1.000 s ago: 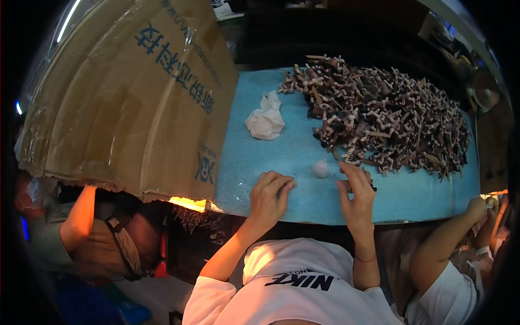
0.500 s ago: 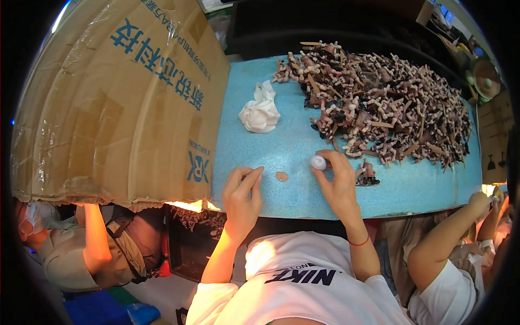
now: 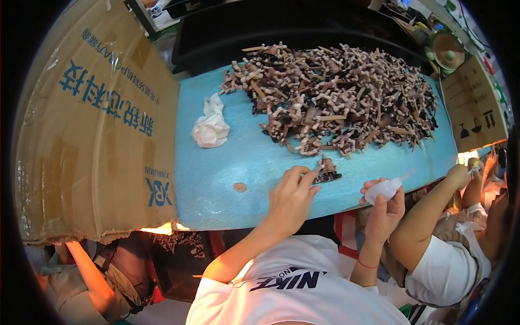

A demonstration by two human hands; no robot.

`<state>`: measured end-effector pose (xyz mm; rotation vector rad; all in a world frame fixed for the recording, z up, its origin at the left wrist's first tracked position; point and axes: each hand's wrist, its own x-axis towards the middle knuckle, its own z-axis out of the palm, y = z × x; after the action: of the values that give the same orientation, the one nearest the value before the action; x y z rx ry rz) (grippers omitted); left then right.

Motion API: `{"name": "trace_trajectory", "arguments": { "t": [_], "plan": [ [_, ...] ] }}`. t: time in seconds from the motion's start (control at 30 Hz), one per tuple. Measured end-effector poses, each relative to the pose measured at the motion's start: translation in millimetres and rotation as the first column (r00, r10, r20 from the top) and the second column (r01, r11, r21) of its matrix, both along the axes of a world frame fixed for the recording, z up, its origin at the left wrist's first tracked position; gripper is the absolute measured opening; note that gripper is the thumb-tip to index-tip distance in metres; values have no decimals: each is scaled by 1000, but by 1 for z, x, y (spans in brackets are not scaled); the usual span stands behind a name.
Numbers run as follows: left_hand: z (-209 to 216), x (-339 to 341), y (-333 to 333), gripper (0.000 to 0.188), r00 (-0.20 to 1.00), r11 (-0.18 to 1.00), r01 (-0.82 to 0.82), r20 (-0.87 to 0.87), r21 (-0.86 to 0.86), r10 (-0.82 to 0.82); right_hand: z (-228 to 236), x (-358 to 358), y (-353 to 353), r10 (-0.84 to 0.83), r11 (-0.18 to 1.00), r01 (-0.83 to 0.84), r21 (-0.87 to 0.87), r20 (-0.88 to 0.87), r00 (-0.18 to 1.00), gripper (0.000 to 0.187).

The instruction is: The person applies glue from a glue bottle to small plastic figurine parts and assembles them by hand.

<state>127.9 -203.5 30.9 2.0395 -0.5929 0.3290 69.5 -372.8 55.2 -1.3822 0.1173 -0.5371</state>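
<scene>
My left hand (image 3: 291, 201) rests on the blue foam mat (image 3: 227, 162), its fingertips pinching the edge of a small dark figurine (image 3: 327, 171) that lies just below the pile. My right hand (image 3: 385, 208) hovers at the mat's near edge, gripping a small white squeeze bottle (image 3: 383, 189) with its thin nozzle pointing up and to the right. A big pile of brown and beige toy figure parts (image 3: 341, 95) covers the far right of the mat. A small tan piece (image 3: 239, 187) lies alone to the left of my left hand.
A crumpled white cloth (image 3: 210, 128) lies on the mat's left part. A large cardboard flap (image 3: 92, 124) overhangs the left side. Another person (image 3: 449, 254) sits at the right, one more (image 3: 81, 271) at the lower left. A cardboard sheet (image 3: 476, 103) stands at the right.
My left hand has moved right, away from the small tan piece, to the dark figurine. My right hand has pulled back right with the bottle to the mat's near edge.
</scene>
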Motion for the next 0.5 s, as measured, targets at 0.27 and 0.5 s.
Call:
{"name": "trace_trajectory", "arguments": {
  "t": [0.27, 0.5],
  "plan": [
    [-2, 5, -43, 55, 978, 877, -210, 79, 432, 195, -10, -1, -1, 22, 1000, -21, -19, 39, 999, 25],
    [-16, 10, -66, 39, 974, 665, -212, 212, 717, 82, -12, -7, -5, 21, 996, -21, -91, -6, 1000, 25]
  ]
}}
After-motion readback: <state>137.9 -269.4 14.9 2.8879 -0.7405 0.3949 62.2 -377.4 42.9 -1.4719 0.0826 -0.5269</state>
